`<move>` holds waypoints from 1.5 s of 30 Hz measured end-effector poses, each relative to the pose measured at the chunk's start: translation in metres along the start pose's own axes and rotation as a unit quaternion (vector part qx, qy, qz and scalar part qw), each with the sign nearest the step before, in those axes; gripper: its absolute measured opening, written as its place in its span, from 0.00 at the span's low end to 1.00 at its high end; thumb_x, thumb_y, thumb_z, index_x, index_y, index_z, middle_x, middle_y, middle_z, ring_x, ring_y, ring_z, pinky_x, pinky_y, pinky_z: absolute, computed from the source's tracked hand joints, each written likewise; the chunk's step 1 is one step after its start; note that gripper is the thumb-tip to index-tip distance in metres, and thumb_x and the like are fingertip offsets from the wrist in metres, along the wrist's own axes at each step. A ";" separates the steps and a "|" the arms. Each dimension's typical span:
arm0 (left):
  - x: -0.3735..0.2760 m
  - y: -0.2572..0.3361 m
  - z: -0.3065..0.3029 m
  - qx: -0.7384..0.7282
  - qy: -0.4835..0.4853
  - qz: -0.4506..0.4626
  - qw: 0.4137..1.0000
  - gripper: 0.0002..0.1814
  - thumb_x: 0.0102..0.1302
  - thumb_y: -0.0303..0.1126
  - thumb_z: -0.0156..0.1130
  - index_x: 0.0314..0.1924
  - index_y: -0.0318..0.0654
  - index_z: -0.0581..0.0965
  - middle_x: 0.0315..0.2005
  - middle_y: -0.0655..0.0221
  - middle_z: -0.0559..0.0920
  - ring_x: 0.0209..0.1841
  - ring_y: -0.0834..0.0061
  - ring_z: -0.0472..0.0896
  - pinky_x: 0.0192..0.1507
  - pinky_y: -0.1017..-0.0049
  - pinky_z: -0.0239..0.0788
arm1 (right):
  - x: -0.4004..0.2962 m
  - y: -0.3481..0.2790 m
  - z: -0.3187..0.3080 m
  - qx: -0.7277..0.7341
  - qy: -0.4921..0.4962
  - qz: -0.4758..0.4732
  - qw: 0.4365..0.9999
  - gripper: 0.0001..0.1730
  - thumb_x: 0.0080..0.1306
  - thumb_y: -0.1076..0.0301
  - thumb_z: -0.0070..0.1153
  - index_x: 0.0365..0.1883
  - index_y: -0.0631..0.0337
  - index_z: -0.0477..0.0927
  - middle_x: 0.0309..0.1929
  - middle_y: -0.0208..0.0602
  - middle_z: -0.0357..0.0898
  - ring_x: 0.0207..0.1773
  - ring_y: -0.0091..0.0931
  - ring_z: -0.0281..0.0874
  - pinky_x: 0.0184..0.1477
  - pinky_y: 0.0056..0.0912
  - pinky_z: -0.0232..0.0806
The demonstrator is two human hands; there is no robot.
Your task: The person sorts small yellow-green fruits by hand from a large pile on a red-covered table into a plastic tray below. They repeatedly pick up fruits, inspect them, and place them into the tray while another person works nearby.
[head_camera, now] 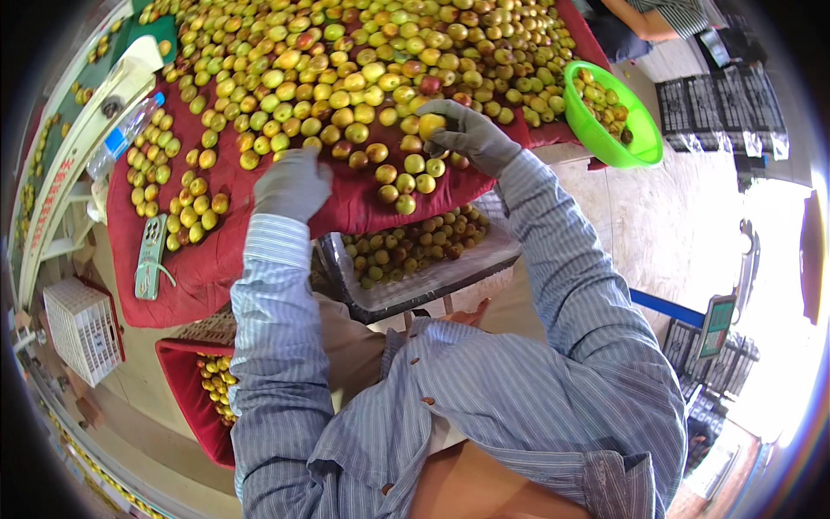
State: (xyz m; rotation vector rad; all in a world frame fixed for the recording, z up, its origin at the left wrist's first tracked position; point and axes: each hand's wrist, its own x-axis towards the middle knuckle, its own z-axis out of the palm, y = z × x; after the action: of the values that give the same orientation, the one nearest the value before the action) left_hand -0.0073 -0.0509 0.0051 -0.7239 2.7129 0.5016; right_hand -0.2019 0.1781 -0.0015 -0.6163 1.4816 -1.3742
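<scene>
A thick spread of yellow-green and reddish jujubes (363, 78) covers the red cloth (259, 214) on the table before me. In a grey glove, my right hand (480, 136) holds a yellow jujube (431, 125) between thumb and fingers, just above the others. My left hand (292, 185), gloved too and slightly blurred, is over the front edge of the spread. Its fingertips are beside a jujube (312, 143), and its palm is hidden. Between the hands, a small loose group of jujubes (406, 183) lies near the cloth's front edge.
A green plastic bowl (648, 139) holding jujubes sits at the table's right corner. Below the edge stands a lined black crate (415, 301) of jujubes. Left are a phone (150, 259), a plastic bottle (123, 136) and a red crate (181, 389). Another person's arm (639, 19) shows top right.
</scene>
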 end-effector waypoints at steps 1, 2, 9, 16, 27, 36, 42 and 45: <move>0.011 -0.008 0.006 -0.001 0.022 -0.017 1.000 0.22 0.66 0.43 0.52 0.57 0.45 0.72 0.49 0.53 0.80 0.52 0.54 0.80 0.51 0.55 0.73 | -0.015 0.001 -0.013 0.072 -0.002 -0.027 0.997 0.23 0.70 0.71 0.56 0.63 0.56 0.69 0.45 0.31 0.78 0.45 0.23 0.80 0.48 0.26 0.74; 0.015 -0.016 0.009 -0.007 0.037 -0.051 0.998 0.23 0.65 0.42 0.51 0.60 0.46 0.70 0.49 0.52 0.80 0.52 0.53 0.80 0.52 0.55 0.72 | -0.027 -0.004 -0.020 0.135 -0.010 -0.061 0.989 0.22 0.68 0.76 0.54 0.61 0.55 0.71 0.50 0.33 0.76 0.47 0.24 0.80 0.50 0.29 0.76; 0.024 -0.031 0.021 0.026 0.027 -0.079 0.996 0.26 0.66 0.39 0.49 0.63 0.43 0.71 0.57 0.51 0.76 0.57 0.55 0.77 0.57 0.59 0.71 | -0.095 -0.009 -0.150 -0.465 0.546 -0.219 0.661 0.19 0.62 0.60 0.60 0.51 0.49 0.81 0.50 0.42 0.81 0.50 0.31 0.79 0.54 0.36 0.71; 0.025 -0.020 0.011 0.051 0.043 -0.096 0.993 0.20 0.67 0.39 0.49 0.55 0.41 0.76 0.49 0.51 0.81 0.54 0.54 0.80 0.54 0.58 0.73 | -0.052 -0.002 -0.098 -0.586 0.385 -0.250 0.669 0.13 0.61 0.62 0.60 0.44 0.52 0.83 0.44 0.34 0.84 0.44 0.31 0.82 0.49 0.34 0.74; 0.027 0.064 0.052 -0.164 -0.086 0.037 0.982 0.36 0.62 0.46 0.63 0.65 0.33 0.67 0.56 0.50 0.77 0.59 0.54 0.75 0.60 0.63 0.67 | -0.013 0.056 -0.014 -0.494 0.125 0.104 0.854 0.44 0.55 0.47 0.66 0.63 0.66 0.68 0.60 0.56 0.69 0.65 0.46 0.67 0.65 0.41 0.64; -0.005 0.084 0.056 -0.203 -0.289 0.174 0.919 0.38 0.57 0.42 0.70 0.65 0.38 0.68 0.52 0.55 0.79 0.54 0.62 0.79 0.57 0.69 0.70 | -0.035 0.052 0.024 -0.568 -0.133 0.017 0.812 0.34 0.47 0.58 0.66 0.53 0.59 0.74 0.54 0.48 0.74 0.63 0.46 0.66 0.65 0.43 0.60; 0.010 0.059 0.024 -0.108 -0.200 0.045 0.973 0.18 0.62 0.50 0.62 0.44 0.48 0.84 0.40 0.61 0.86 0.46 0.60 0.84 0.51 0.63 0.75 | -0.040 0.038 -0.031 -0.471 -0.037 0.032 0.881 0.14 0.57 0.70 0.56 0.43 0.56 0.82 0.40 0.44 0.84 0.40 0.40 0.83 0.46 0.40 0.75; 0.030 0.015 0.007 0.026 0.028 -0.061 0.997 0.21 0.64 0.53 0.56 0.40 0.44 0.83 0.39 0.59 0.86 0.43 0.57 0.84 0.45 0.56 0.75 | -0.029 0.032 -0.069 -0.529 0.239 -0.021 0.814 0.13 0.64 0.70 0.50 0.44 0.57 0.82 0.42 0.47 0.83 0.48 0.43 0.81 0.50 0.42 0.73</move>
State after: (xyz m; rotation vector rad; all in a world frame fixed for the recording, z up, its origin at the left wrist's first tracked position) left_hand -0.0385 -0.0485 -0.0081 -0.8952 2.7004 0.3861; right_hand -0.2438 0.2407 -0.0313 -1.0121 2.6739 -0.6155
